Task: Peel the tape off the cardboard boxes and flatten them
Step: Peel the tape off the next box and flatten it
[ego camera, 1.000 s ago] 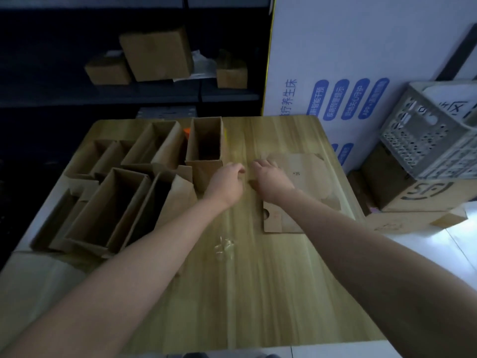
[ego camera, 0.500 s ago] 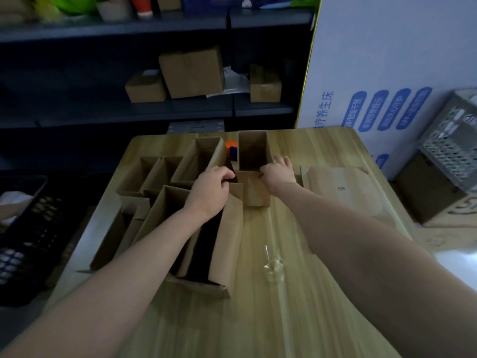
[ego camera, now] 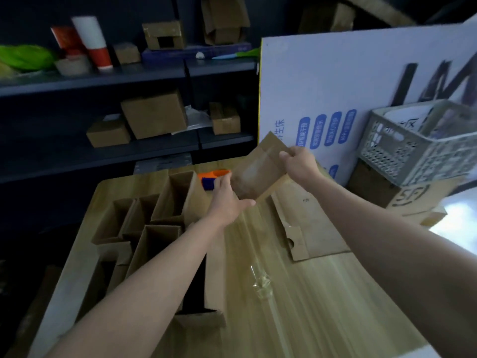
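Both hands hold one box (ego camera: 260, 166) in the air over the far part of the counter (ego camera: 309, 293). The box is tilted, its upper corner toward the white board (ego camera: 335, 86), and a strip of clear tape runs across its face. The left grip (ego camera: 227, 200) holds the lower end, with the fingers behind the cardboard and the thumb pointing out under it. The right grip (ego camera: 299, 164) is curled over the upper right edge and pinches it.

On the left side of the counter stand several open boxes (ego camera: 165, 202), close together. A flat cardboard (ego camera: 309, 228) lies on the right side. Between them, nearer to the person, lies a small ball of clear tape (ego camera: 262, 282). An orange and blue thing (ego camera: 213, 177) is just behind the left grip.
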